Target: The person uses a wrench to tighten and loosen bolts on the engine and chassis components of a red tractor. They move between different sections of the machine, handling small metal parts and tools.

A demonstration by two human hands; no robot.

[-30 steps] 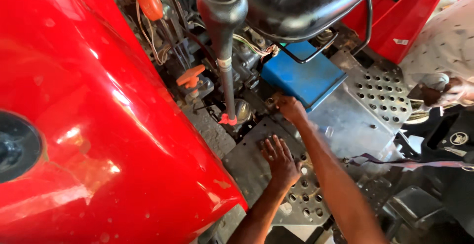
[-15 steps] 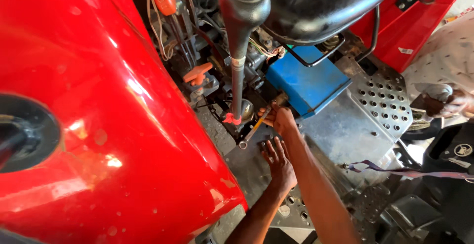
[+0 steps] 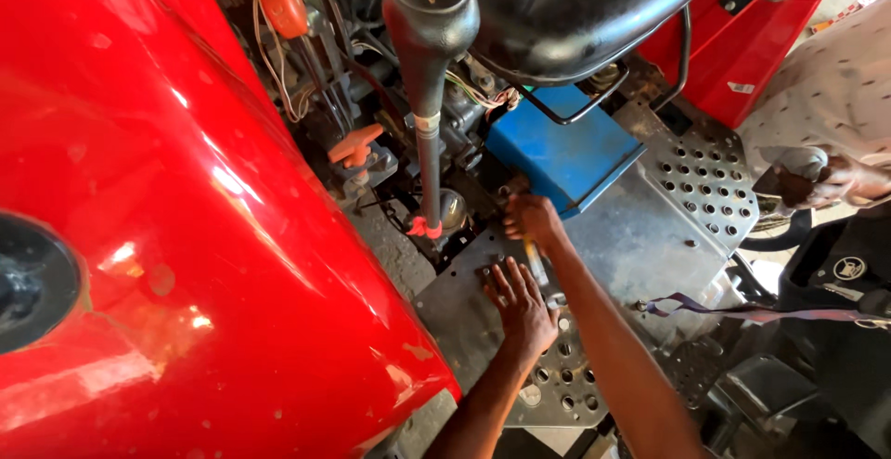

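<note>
Shifted slightly down the plate (image 3: pixel 464 315), left hand (image 3: pixel 522 303) presses flat, fingers spread; right hand (image 3: pixel 531 220) grips a tool (image 3: pixel 535 262) beside the lever (image 3: pixel 429 116).

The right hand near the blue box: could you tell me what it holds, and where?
The right hand grips a slim yellowish-handled tool at its upper end; its tip is hidden.

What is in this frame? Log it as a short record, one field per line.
setting: footwell of a red tractor, seen from above
left hand: flat, palm down on the perforated metal floor plate
right hand: closed on a slim yellowish-handled tool, by the base of the gear lever
nearby: blue box beside the right hand; red fender on the left of the picture
other person: a hand at the picture's right edge
</note>
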